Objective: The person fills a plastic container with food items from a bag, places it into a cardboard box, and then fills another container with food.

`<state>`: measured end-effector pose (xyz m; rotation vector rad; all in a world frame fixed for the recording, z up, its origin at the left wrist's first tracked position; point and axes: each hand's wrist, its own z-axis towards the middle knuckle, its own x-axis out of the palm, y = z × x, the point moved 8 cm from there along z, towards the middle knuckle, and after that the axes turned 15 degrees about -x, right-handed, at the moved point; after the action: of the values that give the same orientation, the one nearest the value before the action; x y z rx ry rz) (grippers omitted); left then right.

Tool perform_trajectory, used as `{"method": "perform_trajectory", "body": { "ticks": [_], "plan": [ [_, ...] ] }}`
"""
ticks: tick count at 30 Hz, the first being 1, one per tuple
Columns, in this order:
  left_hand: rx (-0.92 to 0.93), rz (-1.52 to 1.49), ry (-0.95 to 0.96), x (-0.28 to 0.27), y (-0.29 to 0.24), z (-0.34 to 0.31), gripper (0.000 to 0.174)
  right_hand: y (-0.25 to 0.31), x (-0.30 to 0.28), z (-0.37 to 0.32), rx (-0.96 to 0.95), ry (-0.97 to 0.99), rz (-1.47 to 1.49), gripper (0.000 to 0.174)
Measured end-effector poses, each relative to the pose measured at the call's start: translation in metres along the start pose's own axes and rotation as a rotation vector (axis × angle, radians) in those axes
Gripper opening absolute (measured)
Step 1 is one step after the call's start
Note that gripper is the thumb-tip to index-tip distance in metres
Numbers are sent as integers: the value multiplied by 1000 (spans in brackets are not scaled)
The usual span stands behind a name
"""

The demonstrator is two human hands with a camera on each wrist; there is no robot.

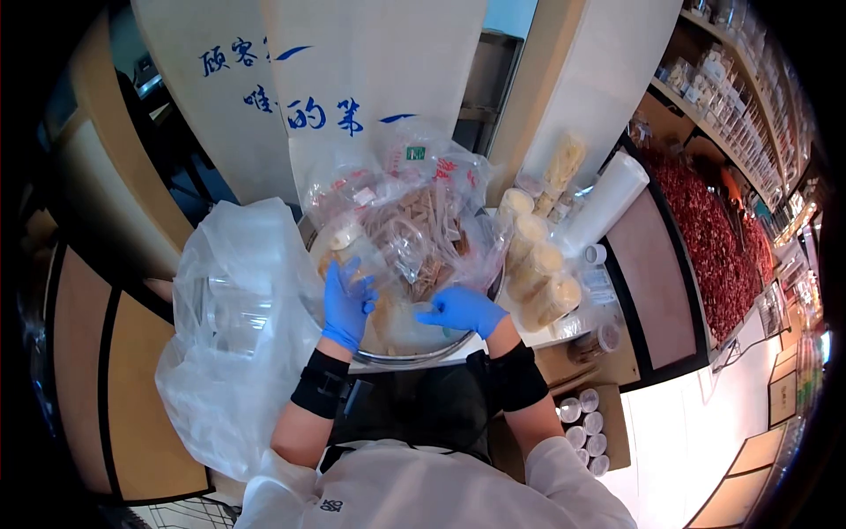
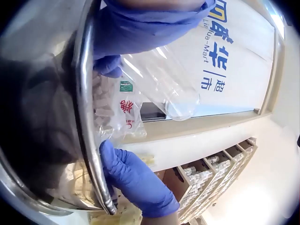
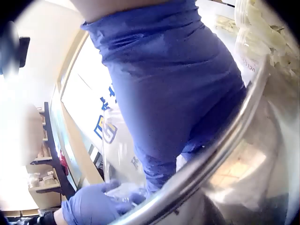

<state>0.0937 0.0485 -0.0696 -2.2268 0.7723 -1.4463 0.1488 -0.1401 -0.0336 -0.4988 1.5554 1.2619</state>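
My left hand (image 1: 346, 304), in a blue glove, grips a clear plastic jar (image 2: 161, 82) over the near left part of a round metal basin (image 1: 410, 360). The jar tilts away from me in the head view. To its right, my blue-gloved right hand (image 1: 465, 310) hangs low over the basin with its fingers bent inward. A pale bit shows at its fingertips; I cannot tell whether they pinch it. Clear plastic bags (image 1: 423, 216) with brown pieces fill the far part of the basin. In the right wrist view the basin rim hides the right fingertips.
Filled jars with pale contents (image 1: 553, 300) line the right side, beside a white plastic roll (image 1: 610, 203). A large translucent bag (image 1: 233, 353) of clear jars stands at left. Below right is a box of small lidded jars (image 1: 586, 428). A lettered white panel (image 1: 352, 70) rises behind.
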Motion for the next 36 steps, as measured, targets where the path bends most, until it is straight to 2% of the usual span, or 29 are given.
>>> {"method": "perform_trajectory", "body": {
  "ticks": [2,4,5,6,8,9,11,14,15,16,19,20,25,27,34,36],
  "plan": [
    [-62,-21,-105,-9,5,5,65,-6,-13,5,22,-28,-12,46],
    [-75,-22,-120,-11,6,9,66,-35,-58,-9,323,-693,301,37],
    [-98,-26,-136,-12,8,11,67,-36,-80,-17,311,-880,212,24],
    [-89,-24,-128,-12,6,12,67,-50,-80,-11,302,-887,206,24],
    [-90,7,-124,-10,5,15,64,-79,-75,1,144,-953,-172,19],
    [-92,23,-106,-4,2,17,64,-95,-69,3,151,-972,-185,19],
    [-99,62,-118,3,-4,19,64,-128,-26,21,337,-504,-151,20],
    [-104,172,-72,11,-18,26,63,-116,-34,12,391,-686,-198,31],
    [-106,185,-58,12,-20,29,64,-119,-33,12,420,-663,-176,38],
    [-115,201,-49,12,-18,30,64,-120,-33,10,436,-677,-175,38],
    [-145,209,-41,10,-9,31,64,-132,-19,16,520,-512,-62,36],
    [-169,209,-39,7,-2,31,65,-134,-21,14,527,-528,-61,36],
    [-170,171,-15,-1,3,31,68,-128,-21,21,338,-538,-136,28],
    [-322,-26,82,1,12,33,70,-127,-23,19,336,-593,-150,27],
    [-325,-49,125,5,11,30,69,-149,-7,30,272,-661,-10,27],
    [-319,-91,72,-1,12,34,70,-150,-8,29,235,-658,-47,25]
  ]
}}
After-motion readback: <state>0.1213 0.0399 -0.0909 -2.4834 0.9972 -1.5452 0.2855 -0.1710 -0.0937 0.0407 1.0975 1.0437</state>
